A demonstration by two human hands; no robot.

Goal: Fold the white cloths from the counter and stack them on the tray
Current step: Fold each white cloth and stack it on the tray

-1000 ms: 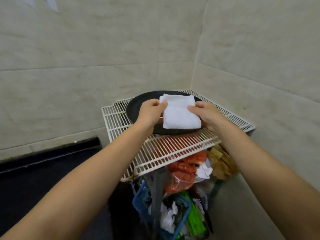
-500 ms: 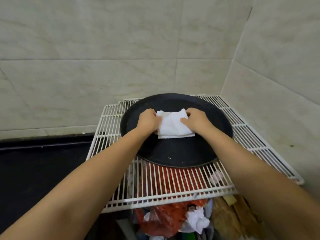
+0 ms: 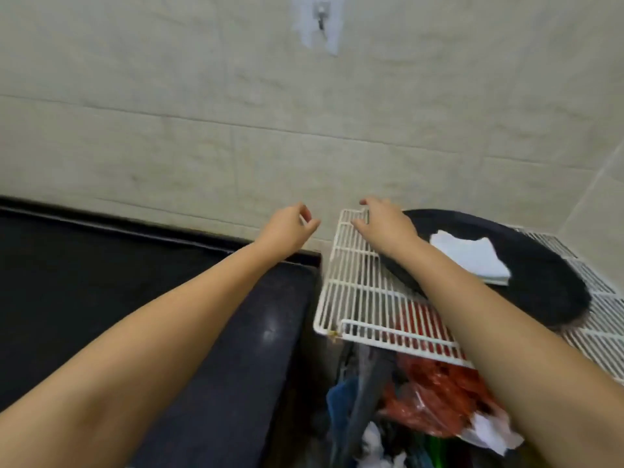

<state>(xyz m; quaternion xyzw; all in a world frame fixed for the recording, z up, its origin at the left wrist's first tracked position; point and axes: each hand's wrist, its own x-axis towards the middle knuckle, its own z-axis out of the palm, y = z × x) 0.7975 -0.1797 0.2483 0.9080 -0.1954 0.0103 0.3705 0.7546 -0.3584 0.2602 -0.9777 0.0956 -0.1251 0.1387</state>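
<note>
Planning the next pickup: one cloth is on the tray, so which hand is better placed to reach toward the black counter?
Probably left: the left hand hangs empty above the counter, while the right hand is over the wire rack.

Even, soft indoor light; motion blur throughout; wide-angle bending at edges.

White wire rack over red bag — hook on tiled wall.

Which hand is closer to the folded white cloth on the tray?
The right hand: it hovers over the wire rack just left of the folded white cloth. The left hand is farther left, by the black counter.
</note>
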